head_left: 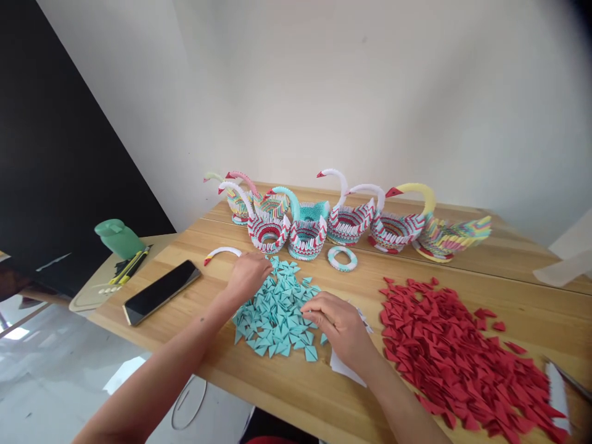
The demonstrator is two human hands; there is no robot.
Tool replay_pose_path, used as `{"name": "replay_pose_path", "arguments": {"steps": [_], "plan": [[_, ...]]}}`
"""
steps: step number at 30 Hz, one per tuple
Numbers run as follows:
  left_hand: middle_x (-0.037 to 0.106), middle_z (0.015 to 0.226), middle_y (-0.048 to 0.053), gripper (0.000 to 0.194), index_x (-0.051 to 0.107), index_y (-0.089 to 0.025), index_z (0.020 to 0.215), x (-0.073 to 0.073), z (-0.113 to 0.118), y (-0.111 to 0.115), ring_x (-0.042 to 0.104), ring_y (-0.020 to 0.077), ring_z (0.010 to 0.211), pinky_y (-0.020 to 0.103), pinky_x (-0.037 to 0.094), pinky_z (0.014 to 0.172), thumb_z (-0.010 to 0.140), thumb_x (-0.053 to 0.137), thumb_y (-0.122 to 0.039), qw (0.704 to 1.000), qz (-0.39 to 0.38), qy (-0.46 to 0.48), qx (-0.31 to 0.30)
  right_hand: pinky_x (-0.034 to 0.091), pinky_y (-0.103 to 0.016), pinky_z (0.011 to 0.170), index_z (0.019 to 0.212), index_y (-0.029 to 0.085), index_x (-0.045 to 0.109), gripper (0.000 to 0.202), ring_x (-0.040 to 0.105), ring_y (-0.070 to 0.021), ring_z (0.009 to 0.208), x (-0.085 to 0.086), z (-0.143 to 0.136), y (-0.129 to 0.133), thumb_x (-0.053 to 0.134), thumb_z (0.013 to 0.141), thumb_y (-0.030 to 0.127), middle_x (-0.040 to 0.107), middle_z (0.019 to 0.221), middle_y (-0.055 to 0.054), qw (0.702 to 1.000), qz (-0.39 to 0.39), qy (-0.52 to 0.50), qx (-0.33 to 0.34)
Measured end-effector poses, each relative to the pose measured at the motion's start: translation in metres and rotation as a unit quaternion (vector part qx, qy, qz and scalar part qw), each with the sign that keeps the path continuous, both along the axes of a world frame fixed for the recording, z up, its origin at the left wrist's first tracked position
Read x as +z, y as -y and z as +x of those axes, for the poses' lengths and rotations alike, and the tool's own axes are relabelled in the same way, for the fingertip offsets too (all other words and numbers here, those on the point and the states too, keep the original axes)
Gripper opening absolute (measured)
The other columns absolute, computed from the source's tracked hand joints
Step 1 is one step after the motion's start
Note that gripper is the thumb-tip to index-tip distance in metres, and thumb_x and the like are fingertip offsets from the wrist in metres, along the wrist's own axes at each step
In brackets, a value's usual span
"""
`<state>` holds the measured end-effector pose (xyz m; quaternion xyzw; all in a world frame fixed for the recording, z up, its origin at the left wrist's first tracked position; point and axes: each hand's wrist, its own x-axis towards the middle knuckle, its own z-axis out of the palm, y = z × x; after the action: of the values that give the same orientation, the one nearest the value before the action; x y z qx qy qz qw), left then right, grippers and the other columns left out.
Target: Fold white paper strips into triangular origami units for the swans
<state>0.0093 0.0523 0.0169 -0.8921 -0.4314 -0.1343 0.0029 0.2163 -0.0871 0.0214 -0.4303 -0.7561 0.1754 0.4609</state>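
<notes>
Right hand (337, 320): fingers bent, thumb and forefinger drawn close together over the right edge of the loose pile of pale teal, folded-paper triangles (277, 308). Whether the tips have met, or pinch a piece, cannot tell.

Left hand (250, 276): fingers curled down at the pile's far left edge, tips partly hidden. Grip cannot be told.

Teal pile lies between and below both sets of fingers, spread on the pale wooden surface (300, 388).

Under the right hand, partly covered: a white paper sheet (345, 368).

Right of the right fingers, well apart: a broad heap of red folded-paper triangles (453, 345), neither hand on it.

Beyond the right fingers: a teal-and-white ring of joined paper pieces (342, 267), lying flat. Just left of the left fingers: a curved white paper neck with a red tip (226, 250). Farther beyond both hands: a row of multicoloured paper swans (308, 237).

Step in hand, my reading: picking through teal pieces with both hands. Next move seems to call for a light fingertip pinch on one triangle, lifted clear without dragging its neighbours or crushing the folds.
</notes>
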Motion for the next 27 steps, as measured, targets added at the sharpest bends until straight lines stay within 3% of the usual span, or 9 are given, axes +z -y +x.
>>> {"name": "replay_pose_path", "arguments": {"steps": [5, 11, 17, 19, 21, 23, 25, 27], "plan": [[0.071, 0.086, 0.017, 0.026, 0.071, -0.012, 0.081, -0.007, 0.016, -0.001, 0.064, 0.0318, 0.087, 0.041, 0.042, 0.079, 0.091, 0.057, -0.031, 0.999, 0.003, -0.017, 0.045, 0.049, -0.029, 0.066, 0.088, 0.021, 0.068, 0.022, 0.063, -0.0173, 0.073, -0.005, -0.002, 0.000, 0.051, 0.099, 0.028, 0.068, 0.078, -0.005, 0.996, 0.063, 0.064, -0.002], [0.071, 0.084, 0.014, 0.014, 0.071, -0.013, 0.079, -0.012, 0.020, -0.004, 0.065, 0.0282, 0.083, 0.036, 0.045, 0.076, 0.084, 0.059, -0.019, 0.998, -0.014, -0.010, 0.065, 0.044, -0.028, 0.059, 0.081, 0.018, 0.066, 0.029, 0.057, -0.0164, 0.065, -0.007, -0.003, 0.000, 0.047, 0.101, 0.026, 0.062, 0.068, -0.004, 0.988, 0.106, 0.114, -0.016], [0.071, 0.094, 0.011, 0.012, 0.069, -0.015, 0.086, -0.002, 0.009, 0.003, 0.064, 0.0264, 0.095, 0.036, 0.046, 0.084, 0.087, 0.058, -0.019, 0.998, -0.020, 0.059, 0.030, 0.049, -0.029, 0.061, 0.109, 0.016, 0.069, 0.027, 0.061, -0.0175, 0.067, -0.012, -0.002, -0.003, 0.047, 0.101, 0.029, 0.067, 0.074, -0.005, 0.986, 0.112, 0.123, -0.025], [0.072, 0.097, 0.009, 0.012, 0.068, -0.017, 0.091, 0.003, 0.006, 0.014, 0.064, 0.0239, 0.095, 0.035, 0.047, 0.086, 0.089, 0.058, -0.022, 0.987, -0.047, 0.152, 0.019, 0.053, -0.032, 0.067, 0.116, 0.017, 0.067, 0.027, 0.064, -0.0196, 0.073, -0.013, -0.003, -0.003, 0.048, 0.101, 0.029, 0.070, 0.080, -0.007, 0.985, 0.105, 0.138, -0.026], [0.073, 0.089, 0.007, 0.012, 0.067, -0.017, 0.089, 0.005, 0.008, 0.031, 0.066, 0.0216, 0.087, 0.033, 0.049, 0.081, 0.087, 0.060, -0.027, 0.939, -0.143, 0.312, 0.005, 0.055, -0.038, 0.078, 0.118, 0.020, 0.067, 0.027, 0.066, -0.0224, 0.088, -0.011, -0.002, -0.003, 0.050, 0.100, 0.031, 0.073, 0.096, -0.009, 0.985, 0.100, 0.140, -0.024], [0.073, 0.080, 0.005, 0.017, 0.066, -0.016, 0.088, 0.005, 0.012, 0.049, 0.067, 0.0198, 0.077, 0.032, 0.052, 0.075, 0.085, 0.064, -0.033, 0.841, -0.288, 0.458, -0.013, 0.055, -0.042, 0.087, 0.121, 0.023, 0.065, 0.027, 0.065, -0.0243, 0.101, -0.007, -0.001, -0.003, 0.052, 0.099, 0.031, 0.071, 0.110, -0.010, 0.988, 0.097, 0.118, -0.035], [0.073, 0.074, 0.003, 0.024, 0.066, -0.016, 0.088, 0.003, 0.018, 0.065, 0.067, 0.0176, 0.070, 0.030, 0.052, 0.071, 0.080, 0.070, -0.038, 0.748, -0.398, 0.531, -0.025, 0.054, -0.043, 0.089, 0.126, 0.025, 0.062, 0.030, 0.063, -0.0243, 0.106, -0.002, 0.001, -0.001, 0.052, 0.099, 0.030, 0.068, 0.114, -0.011, 0.991, 0.091, 0.080, -0.055], [0.072, 0.068, 0.002, 0.029, 0.068, -0.015, 0.086, 0.001, 0.025, 0.078, 0.065, 0.0153, 0.064, 0.028, 0.051, 0.069, 0.075, 0.076, -0.040, 0.691, -0.457, 0.560, -0.030, 0.054, -0.042, 0.089, 0.129, 0.027, 0.060, 0.032, 0.062, -0.0238, 0.106, 0.002, 0.003, 0.001, 0.052, 0.099, 0.030, 0.068, 0.113, -0.010, 0.993, 0.087, 0.048, -0.064]]}}
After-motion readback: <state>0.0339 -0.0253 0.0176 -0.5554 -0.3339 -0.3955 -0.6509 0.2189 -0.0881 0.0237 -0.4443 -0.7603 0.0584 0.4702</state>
